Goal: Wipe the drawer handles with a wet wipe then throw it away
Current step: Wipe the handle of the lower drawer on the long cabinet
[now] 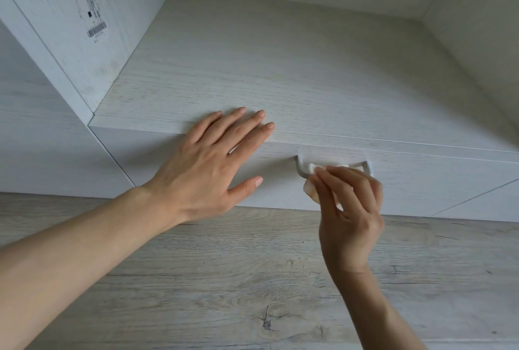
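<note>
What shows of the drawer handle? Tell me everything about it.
The drawer handle is a pale, whitish bow-shaped pull, looking like painted metal, mounted level on the light woodgrain drawer front. Its two bent ends show; the middle of the bar is hidden. The right hand pinches a crumpled white wet wipe against the bar near its left end. The left hand lies flat beside it, not touching.

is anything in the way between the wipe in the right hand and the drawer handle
Nothing visible. The right hand holds the wet wipe right on the drawer handle, near its left end. The left hand lies flat on the cabinet top edge, off to the left and clear of the handle.
</note>
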